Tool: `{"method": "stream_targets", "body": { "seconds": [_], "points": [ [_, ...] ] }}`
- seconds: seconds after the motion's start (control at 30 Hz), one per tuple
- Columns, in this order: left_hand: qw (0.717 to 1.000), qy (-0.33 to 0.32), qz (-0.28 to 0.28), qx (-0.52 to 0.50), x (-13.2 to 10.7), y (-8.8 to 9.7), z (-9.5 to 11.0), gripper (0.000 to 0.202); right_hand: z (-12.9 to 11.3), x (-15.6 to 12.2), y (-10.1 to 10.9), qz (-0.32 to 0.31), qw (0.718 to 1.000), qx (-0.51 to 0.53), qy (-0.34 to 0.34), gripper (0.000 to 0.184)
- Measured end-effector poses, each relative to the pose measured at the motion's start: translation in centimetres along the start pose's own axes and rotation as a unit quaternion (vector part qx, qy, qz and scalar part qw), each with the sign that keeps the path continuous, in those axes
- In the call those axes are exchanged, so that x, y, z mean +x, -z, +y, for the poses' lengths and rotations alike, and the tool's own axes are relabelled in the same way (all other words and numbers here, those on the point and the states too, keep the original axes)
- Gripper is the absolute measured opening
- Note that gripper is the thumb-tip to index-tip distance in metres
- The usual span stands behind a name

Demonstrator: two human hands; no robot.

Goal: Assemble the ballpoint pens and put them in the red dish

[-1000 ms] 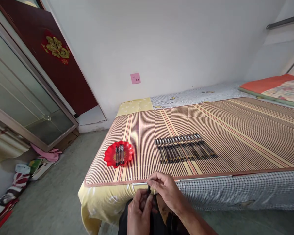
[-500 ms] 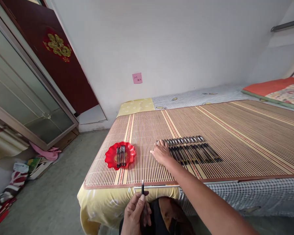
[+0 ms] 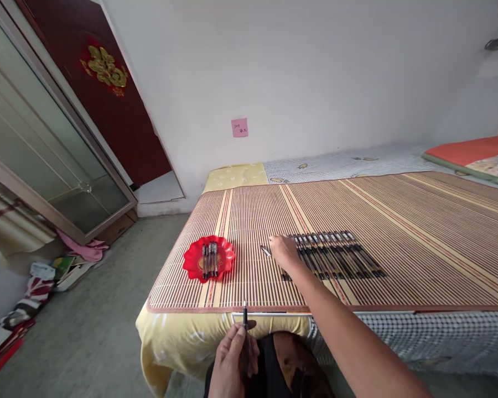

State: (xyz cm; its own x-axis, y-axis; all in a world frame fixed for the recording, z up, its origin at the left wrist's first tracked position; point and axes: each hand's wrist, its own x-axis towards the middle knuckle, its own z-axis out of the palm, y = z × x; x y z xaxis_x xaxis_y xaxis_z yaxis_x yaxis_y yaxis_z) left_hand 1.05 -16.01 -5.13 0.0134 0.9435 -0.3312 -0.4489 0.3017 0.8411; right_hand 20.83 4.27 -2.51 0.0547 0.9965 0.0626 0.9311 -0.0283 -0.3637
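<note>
My left hand [image 3: 233,354], low by the mat's front edge, is closed around an uncapped pen [image 3: 245,316] whose silver tip points up. My right hand [image 3: 284,252] reaches over the left end of a row of black-capped clear pens [image 3: 332,257] on the striped mat. Its fingers are curled, and their tips are mostly hidden behind the hand. Just left of them is a small dark and silver piece [image 3: 266,250] that looks like a pen cap; whether the fingers touch it I cannot tell. A red scalloped plate [image 3: 188,265] to the left holds several pens [image 3: 209,260].
The striped bamboo mat [image 3: 249,215] covers the bed, with a yellow cloth [image 3: 178,337] hanging over its front corner. Folded orange bedding [image 3: 468,149] lies at the far right. A pink note [image 3: 239,127] is on the wall. Clothes and books [image 3: 66,271] lie on the floor at left.
The view has shifted slightly, moving the scene right. My right hand's fingers have curled in, and the small cap-like piece now shows beside them. My left hand still holds the pen.
</note>
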Motion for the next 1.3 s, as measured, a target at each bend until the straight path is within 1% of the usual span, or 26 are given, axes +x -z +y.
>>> {"method": "stream_targets", "body": {
  "seconds": [0.07, 0.17, 0.3, 0.4, 0.53, 0.57, 0.6, 0.63, 0.73, 0.77, 0.8, 0.83, 0.9, 0.97, 1.13, 1.23, 1.3],
  "points": [
    [1.000, 0.005, 0.000, -0.004, -0.2, -0.2, 0.3, 0.056, -0.9, 0.1, -0.7, -0.017, 1.000, -0.004, 0.011, 0.019],
    [1.000, -0.002, 0.002, -0.001, -0.7, -0.5, 1.1, 0.055, -2.7, -0.5, -2.1, -0.041, 0.999, 0.015, 0.033, 0.019],
    [1.000, -0.018, 0.003, 0.009, -1.4, -0.6, 1.8, 0.053, -4.5, -3.3, -3.3, -0.055, 0.992, 0.091, 0.063, 0.009],
    [1.000, -0.022, 0.011, 0.016, -2.0, -0.6, 2.1, 0.053, -4.8, -6.1, -3.7, -0.054, 0.978, 0.184, 0.083, 0.022],
    [1.000, -0.025, 0.000, 0.016, -2.7, -1.0, 2.2, 0.049, -3.6, -9.4, -3.1, -0.056, 0.938, 0.329, 0.096, 0.031],
    [1.000, -0.026, -0.006, 0.016, -2.8, -1.2, 2.1, 0.048, -3.2, -10.2, -2.6, -0.057, 0.924, 0.365, 0.095, 0.034],
    [0.999, -0.027, -0.011, 0.016, -2.9, -1.3, 2.1, 0.048, -2.7, -10.9, -2.0, -0.058, 0.904, 0.414, 0.090, 0.037],
    [0.999, -0.028, -0.015, 0.017, -2.9, -1.5, 2.0, 0.047, -2.3, -11.6, -1.3, -0.058, 0.876, 0.471, 0.081, 0.041],
    [0.999, -0.024, -0.028, 0.029, -3.2, -2.0, 1.9, 0.047, -1.5, -13.7, 1.0, -0.056, 0.758, 0.649, 0.046, 0.047],
    [0.999, -0.020, -0.030, 0.035, -3.2, -2.1, 1.9, 0.048, -1.5, -14.3, 1.7, -0.053, 0.728, 0.683, 0.039, 0.050],
    [0.999, -0.016, -0.032, 0.041, -3.3, -2.3, 1.9, 0.049, -1.5, -14.8, 2.4, -0.047, 0.711, 0.701, 0.036, 0.053],
    [0.998, -0.013, -0.033, 0.046, -3.4, -2.4, 1.9, 0.050, -1.6, -15.2, 2.9, -0.040, 0.700, 0.712, 0.036, 0.055],
    [0.998, -0.011, -0.034, 0.055, -3.5, -2.6, 1.9, 0.052, -1.9, -15.7, 3.6, -0.034, 0.692, 0.720, 0.044, 0.056],
    [0.997, -0.013, -0.038, 0.061, -3.7, -2.7, 2.0, 0.052, -2.3, -16.0, 3.9, -0.042, 0.691, 0.719, 0.060, 0.052],
    [0.997, -0.023, -0.038, 0.057, -4.2, -3.0, 2.3, 0.049, -2.9, -16.7, 4.3, -0.093, 0.694, 0.707, 0.099, 0.048],
    [0.997, -0.029, -0.039, 0.055, -4.4, -3.0, 2.4, 0.049, -3.1, -17.2, 4.4, -0.129, 0.704, 0.686, 0.131, 0.046],
    [0.998, -0.029, -0.038, 0.048, -4.4, -3.0, 2.5, 0.051, -3.2, -17.5, 4.3, -0.147, 0.721, 0.659, 0.152, 0.044]
  ]
}}
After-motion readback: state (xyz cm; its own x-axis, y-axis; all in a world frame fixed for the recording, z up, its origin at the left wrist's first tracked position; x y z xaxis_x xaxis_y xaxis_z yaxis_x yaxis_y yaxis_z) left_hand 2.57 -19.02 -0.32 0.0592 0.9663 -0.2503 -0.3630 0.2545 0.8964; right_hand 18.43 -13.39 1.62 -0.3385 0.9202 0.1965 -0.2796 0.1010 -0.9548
